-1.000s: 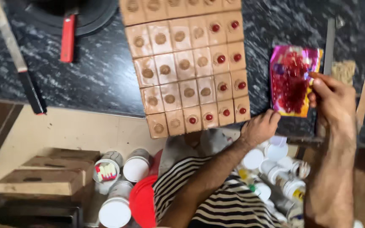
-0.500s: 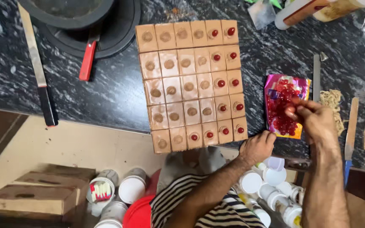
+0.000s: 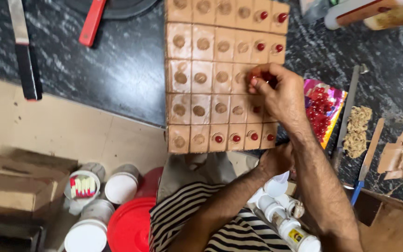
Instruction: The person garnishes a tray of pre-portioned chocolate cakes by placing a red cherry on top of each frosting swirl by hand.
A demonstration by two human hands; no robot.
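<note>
I see R hand (image 3: 276, 91) pinching cherry (image 3: 256, 74) over cake squares (image 3: 201, 70); L hand (image 3: 276, 158) grips slab edge, steadying it on table (image 3: 117, 70).

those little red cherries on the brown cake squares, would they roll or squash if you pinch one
The small round glossy red cherries probably roll on a flat top; each sits in a dimple of a brown cake square. Likely slippery and soft, so the right hand pinches lightly.
</note>
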